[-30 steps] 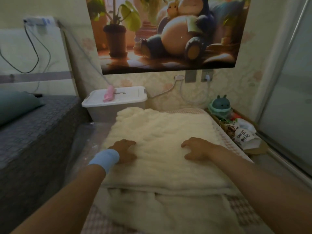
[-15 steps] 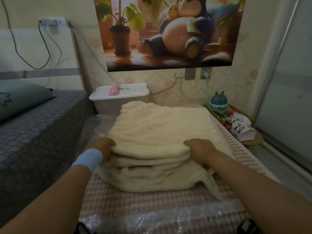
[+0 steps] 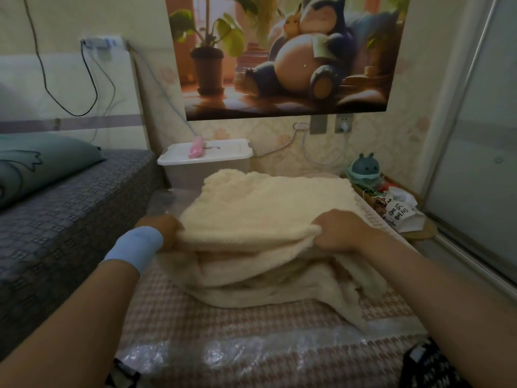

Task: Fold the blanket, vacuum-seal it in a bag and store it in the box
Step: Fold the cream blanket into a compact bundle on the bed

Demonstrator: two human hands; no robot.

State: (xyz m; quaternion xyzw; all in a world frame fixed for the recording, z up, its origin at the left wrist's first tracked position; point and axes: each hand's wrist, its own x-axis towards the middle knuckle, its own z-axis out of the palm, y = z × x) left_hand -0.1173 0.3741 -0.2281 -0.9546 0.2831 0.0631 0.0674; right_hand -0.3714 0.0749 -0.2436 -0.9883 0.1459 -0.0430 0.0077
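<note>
Left hand and right hand grip blanket (edge now lifted).

Cream blanket folded in layers on checked mat, left hand and right hand gripping its near edge — white lidded box behind

The blanket lies on the mat, the box behind it, the bed left, the plastic bag before it.
</note>
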